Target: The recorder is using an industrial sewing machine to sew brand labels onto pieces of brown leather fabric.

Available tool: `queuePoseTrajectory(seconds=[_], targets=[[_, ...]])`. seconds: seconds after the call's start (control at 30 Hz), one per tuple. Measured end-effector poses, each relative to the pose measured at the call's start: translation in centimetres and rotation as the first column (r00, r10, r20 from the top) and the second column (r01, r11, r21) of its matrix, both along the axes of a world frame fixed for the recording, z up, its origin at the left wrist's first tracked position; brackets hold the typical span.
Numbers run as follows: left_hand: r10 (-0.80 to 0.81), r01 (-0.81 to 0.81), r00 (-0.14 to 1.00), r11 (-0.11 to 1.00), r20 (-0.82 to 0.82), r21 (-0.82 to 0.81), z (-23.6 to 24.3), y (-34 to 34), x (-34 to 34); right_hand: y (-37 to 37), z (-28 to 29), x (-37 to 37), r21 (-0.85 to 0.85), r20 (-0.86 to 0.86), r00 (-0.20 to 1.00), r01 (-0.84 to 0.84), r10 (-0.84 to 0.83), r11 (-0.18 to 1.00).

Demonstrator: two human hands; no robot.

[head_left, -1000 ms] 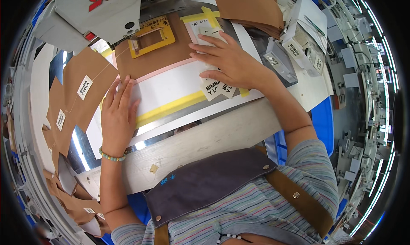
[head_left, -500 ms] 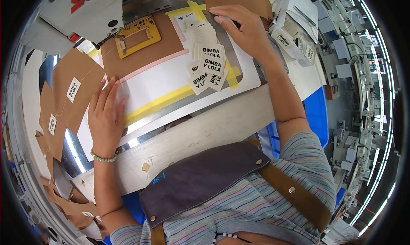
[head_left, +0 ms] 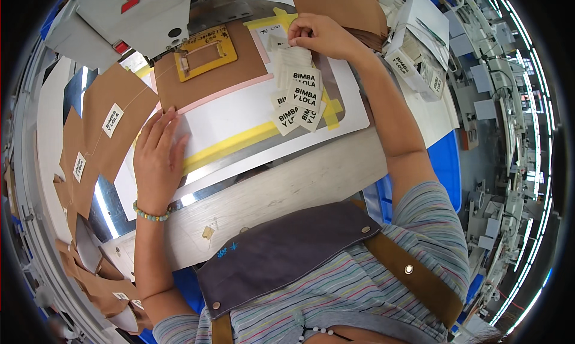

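Note:
My left hand (head_left: 159,152) lies flat with its fingers stretched out, fingertips at the near left corner of a brown panel (head_left: 168,86) edged by a pink strip (head_left: 230,93). My right hand (head_left: 323,35) is closed in a pinch at the far end of a fanned pile of white printed labels (head_left: 306,96). Its fingertips meet on a label there, though they partly cover it. On the brown panel rests a yellow frame (head_left: 226,53) with a rectangular opening, under the head of a sewing machine (head_left: 120,20).
Brown pieces with sewn labels (head_left: 81,140) hang along the left, joined by thread. At the far right are a stack of brown panels (head_left: 353,8) and a white box (head_left: 419,50) of labels. Yellow tape (head_left: 233,150) borders the white work sheet. A blue bin (head_left: 443,170) sits beyond the table edge.
My right hand has moved left and slightly nearer, from beside the brown stack to the label pile, and its spread fingers have closed into a pinch. My left hand stays at the panel's corner.

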State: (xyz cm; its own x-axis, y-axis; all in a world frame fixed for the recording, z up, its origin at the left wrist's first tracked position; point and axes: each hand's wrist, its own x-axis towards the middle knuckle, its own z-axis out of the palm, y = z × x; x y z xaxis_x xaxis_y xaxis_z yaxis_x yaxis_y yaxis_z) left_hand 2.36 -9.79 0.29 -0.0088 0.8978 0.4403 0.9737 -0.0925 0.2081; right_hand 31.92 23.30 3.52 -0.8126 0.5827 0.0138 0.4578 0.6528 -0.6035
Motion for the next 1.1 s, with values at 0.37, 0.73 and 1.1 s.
queuePoseTrajectory(seconds=[0.37, 0.73, 1.1], targets=[[-0.044, 0.043, 0.999, 0.998, 0.029, 0.050, 0.0, -0.1, -0.1, 0.3, -0.4, 1.3, -0.178, -0.143, 0.987, 0.052, -0.078, 0.983], [0.017, -0.016, 1.000, 0.999, 0.014, -0.029, 0.4, -0.1, -0.1, -1.6, 0.1, 0.3, 0.139, -0.218, 0.975, 0.000, 0.031, 0.990], [0.076, -0.077, 0.997, 0.989, -0.015, -0.127, 0.1, 0.1, -0.1, -4.3, -1.6, -1.5, 0.437, 0.173, 0.923, -0.385, 0.345, 0.813]])
